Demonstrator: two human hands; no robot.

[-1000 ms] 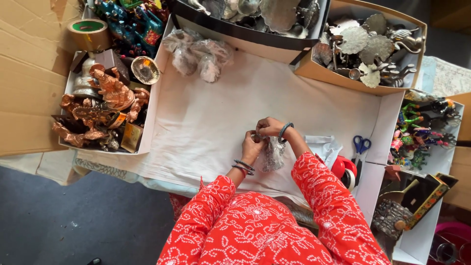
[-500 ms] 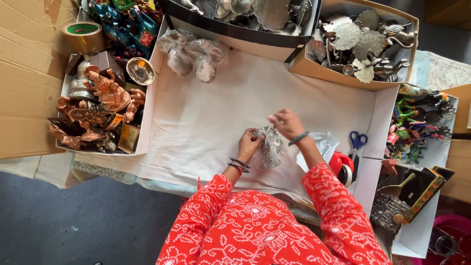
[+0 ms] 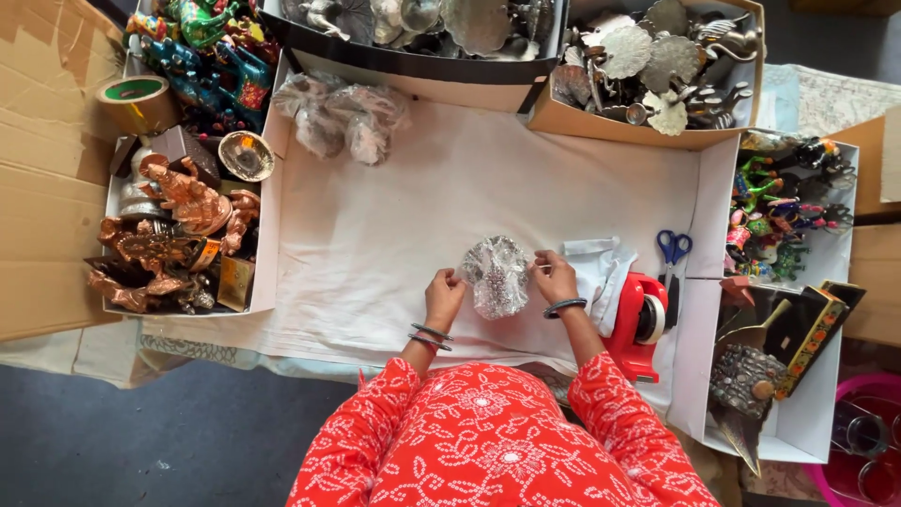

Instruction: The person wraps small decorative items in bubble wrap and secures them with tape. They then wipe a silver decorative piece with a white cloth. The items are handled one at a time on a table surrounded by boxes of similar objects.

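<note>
A small item wrapped in clear bubble wrap [image 3: 496, 275] lies on the white cloth [image 3: 394, 216] in front of me. My left hand [image 3: 443, 291] holds its left side and my right hand [image 3: 555, 276] holds its right side. Both wrists wear bangles, and my sleeves are red with a white print. Just right of my right hand lies a pile of clear plastic bags [image 3: 601, 268], with a red tape dispenser [image 3: 638, 319] beside it.
Blue-handled scissors [image 3: 672, 250] lie right of the bags. Wrapped bundles [image 3: 340, 115] sit at the cloth's far left. Open boxes ring the cloth: copper figurines [image 3: 174, 235] left, silver metal pieces [image 3: 648, 61] far right, painted figures [image 3: 784, 211] right. A tape roll [image 3: 136, 99] rests on cardboard.
The wrapped item has come down from my raised hands onto the cloth. My right hand moved from above it to its right side.
</note>
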